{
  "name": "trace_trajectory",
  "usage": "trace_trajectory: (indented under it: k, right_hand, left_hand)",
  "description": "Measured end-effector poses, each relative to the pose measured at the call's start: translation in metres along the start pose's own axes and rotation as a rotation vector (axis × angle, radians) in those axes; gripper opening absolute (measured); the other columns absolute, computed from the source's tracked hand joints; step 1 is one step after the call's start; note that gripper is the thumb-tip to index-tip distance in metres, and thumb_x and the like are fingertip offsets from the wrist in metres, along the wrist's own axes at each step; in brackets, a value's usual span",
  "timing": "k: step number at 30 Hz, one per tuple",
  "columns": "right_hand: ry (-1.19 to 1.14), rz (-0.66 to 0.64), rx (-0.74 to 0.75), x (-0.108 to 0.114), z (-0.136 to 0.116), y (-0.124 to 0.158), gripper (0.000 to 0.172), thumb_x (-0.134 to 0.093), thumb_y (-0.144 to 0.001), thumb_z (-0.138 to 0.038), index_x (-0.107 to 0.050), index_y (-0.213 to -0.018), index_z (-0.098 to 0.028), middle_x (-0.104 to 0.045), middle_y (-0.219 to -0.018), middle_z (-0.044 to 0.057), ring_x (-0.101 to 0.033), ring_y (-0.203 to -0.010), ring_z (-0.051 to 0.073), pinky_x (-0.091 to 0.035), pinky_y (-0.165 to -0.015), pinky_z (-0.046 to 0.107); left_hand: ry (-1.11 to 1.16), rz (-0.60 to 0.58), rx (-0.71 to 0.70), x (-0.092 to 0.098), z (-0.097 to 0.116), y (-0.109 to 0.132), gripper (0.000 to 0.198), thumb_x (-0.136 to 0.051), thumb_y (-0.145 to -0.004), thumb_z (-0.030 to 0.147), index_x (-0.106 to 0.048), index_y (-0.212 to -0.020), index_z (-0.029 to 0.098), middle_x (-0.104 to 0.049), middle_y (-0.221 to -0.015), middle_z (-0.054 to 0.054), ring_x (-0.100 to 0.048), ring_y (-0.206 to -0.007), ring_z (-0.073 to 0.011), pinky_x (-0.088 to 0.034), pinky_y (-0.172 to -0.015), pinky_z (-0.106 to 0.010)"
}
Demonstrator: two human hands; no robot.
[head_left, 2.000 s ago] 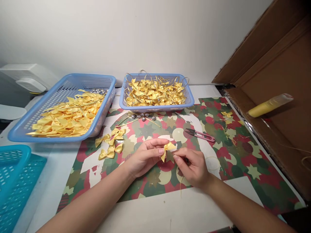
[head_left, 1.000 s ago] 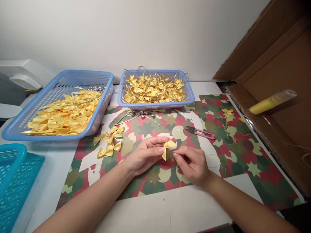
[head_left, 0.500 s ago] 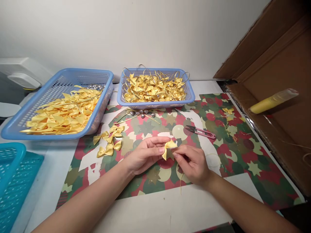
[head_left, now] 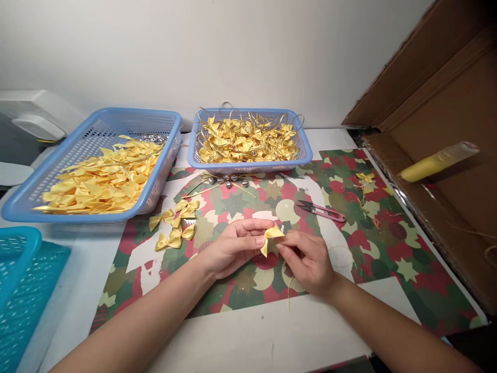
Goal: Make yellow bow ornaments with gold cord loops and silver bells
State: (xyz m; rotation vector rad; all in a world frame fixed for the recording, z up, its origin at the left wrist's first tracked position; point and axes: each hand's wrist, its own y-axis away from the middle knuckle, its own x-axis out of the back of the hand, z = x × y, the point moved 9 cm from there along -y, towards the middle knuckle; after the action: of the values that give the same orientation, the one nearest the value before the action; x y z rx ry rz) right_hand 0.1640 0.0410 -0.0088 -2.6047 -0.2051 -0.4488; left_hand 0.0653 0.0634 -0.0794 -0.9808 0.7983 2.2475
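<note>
My left hand (head_left: 233,246) pinches a small yellow satin bow (head_left: 269,238) between thumb and fingers, just above the patterned paper mat (head_left: 388,248). My right hand (head_left: 306,261) is closed right beside the bow, its fingertips touching it; a thin gold thread (head_left: 289,298) trails from under this hand toward me. Several loose yellow bows (head_left: 174,225) lie on the mat to the left of my left hand. Pink thread snips (head_left: 320,211) lie on the mat beyond my right hand.
A large blue basket (head_left: 163,155) of plain yellow bows stands at the back left. A smaller blue basket (head_left: 306,150) holds bows with gold loops. Silver beads (head_left: 227,180) lie before it. A teal basket (head_left: 23,280) sits at left; a cardboard box (head_left: 446,103) with a yellow tube (head_left: 435,163) at right.
Both hands have stayed in place, making only small finger movements at the bow. The view has tilted slightly, so the baskets sit a little higher in the picture.
</note>
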Motion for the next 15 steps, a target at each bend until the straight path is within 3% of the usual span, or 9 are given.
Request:
trace_trajectory:
  k: [15]
  right_hand:
    - [-0.194,-0.046,-0.26,-0.007,0.035,0.01,0.012,-0.055,-0.092,-0.019,-0.066,-0.088,-0.023,-0.055,-0.056,-0.004,-0.05,-0.046,0.008,-0.039,-0.044,0.019]
  left_hand:
    - [0.033,-0.016,-0.022,-0.002,0.002,0.001,0.027,-0.086,-0.066,0.016,-0.078,-0.092,0.019,-0.077,-0.08,0.001,-0.065,-0.066,-0.007,-0.048,-0.069,-0.017]
